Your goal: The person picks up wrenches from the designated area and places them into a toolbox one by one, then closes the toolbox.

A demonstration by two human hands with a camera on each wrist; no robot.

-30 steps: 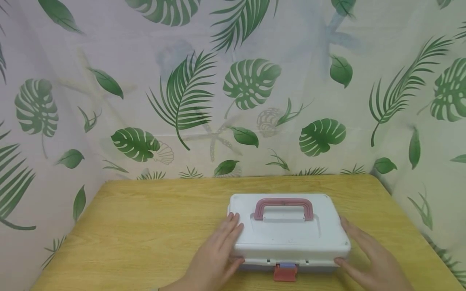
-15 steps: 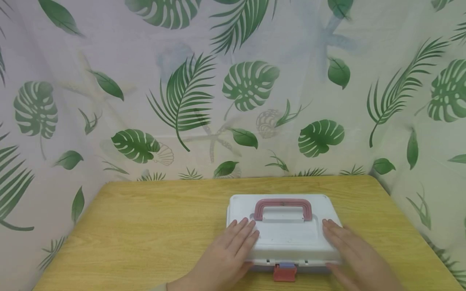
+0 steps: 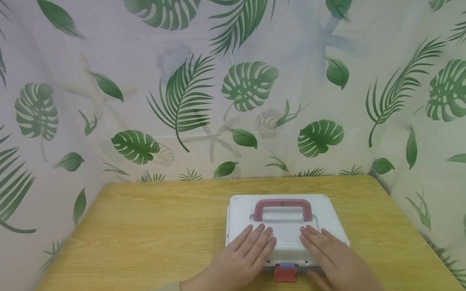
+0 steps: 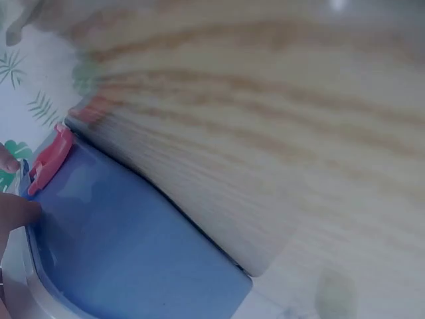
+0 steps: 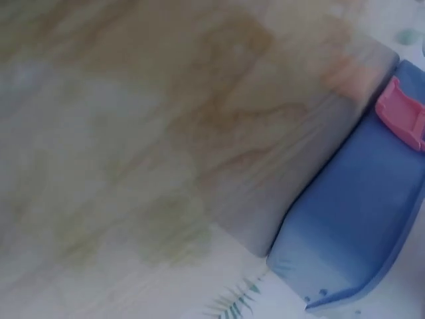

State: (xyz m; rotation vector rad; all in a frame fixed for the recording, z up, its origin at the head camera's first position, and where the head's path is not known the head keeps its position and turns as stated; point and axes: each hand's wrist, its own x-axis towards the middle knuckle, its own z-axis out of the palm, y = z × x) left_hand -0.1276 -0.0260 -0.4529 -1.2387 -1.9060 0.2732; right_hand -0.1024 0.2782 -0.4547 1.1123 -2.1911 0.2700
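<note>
A white-lidded storage box (image 3: 287, 238) with a pinkish-red handle (image 3: 284, 202) folded down on top sits on the table. Its blue lower part (image 4: 133, 226) fills much of the left wrist view. A red latch (image 3: 285, 274) juts out at the front middle, angled outward. My left hand (image 3: 247, 254) lies over the lid's front left with straight fingers, and its thumb (image 4: 20, 209) is at the front seam. On the front right of the lid rests my right hand (image 3: 331, 256), fingers straight too. In the right wrist view the box's blue base (image 5: 345, 206) shows, but no hand.
The wooden table (image 3: 156, 226) extends to the left of the box, its back edge meeting a leaf-printed cloth (image 3: 218, 101). The same cloth hangs along both sides.
Both hands have slid from the box's left and right sides inward onto the front of the lid, close to the latch. The box has stayed nearly in place.
</note>
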